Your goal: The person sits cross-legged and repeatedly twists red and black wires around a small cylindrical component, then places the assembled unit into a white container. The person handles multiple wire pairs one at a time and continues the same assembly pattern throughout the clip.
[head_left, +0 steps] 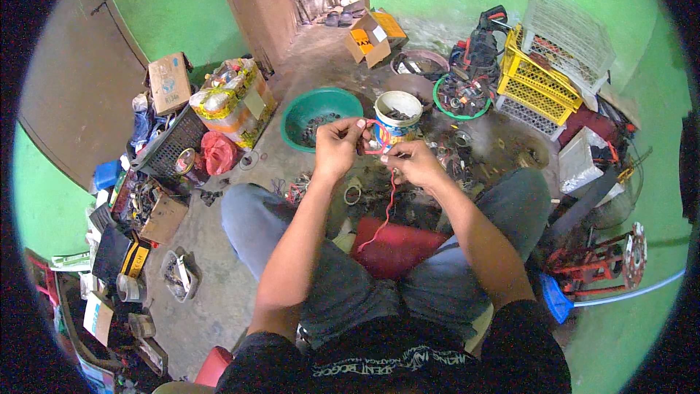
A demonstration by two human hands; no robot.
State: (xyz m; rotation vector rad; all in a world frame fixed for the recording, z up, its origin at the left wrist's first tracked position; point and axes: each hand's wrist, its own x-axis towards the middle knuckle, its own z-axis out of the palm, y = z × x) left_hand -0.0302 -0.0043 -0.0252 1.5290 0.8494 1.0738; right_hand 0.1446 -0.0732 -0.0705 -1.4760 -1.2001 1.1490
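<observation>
A thin red wire (392, 201) runs between my two hands, looped at the top, with its loose end hanging down over a red surface between my knees. My left hand (341, 144) pinches the loop on its left side, fingers closed. Lower on the right, my right hand (414, 163) is closed on the same wire between thumb and fingers. Just beyond my hands stands a white bucket (399, 106) with dark bits inside. Left of it sits a green basin (297, 106) holding small dark parts.
Loose parts litter the floor past my knees. Stacked yellow crates (536, 76) and a green-rimmed basket (456, 111) stand at the right. An open cardboard box (370, 42) lies near the doorway. At left are a taped box (232, 106), a red bag (219, 153) and a dark crate (169, 144).
</observation>
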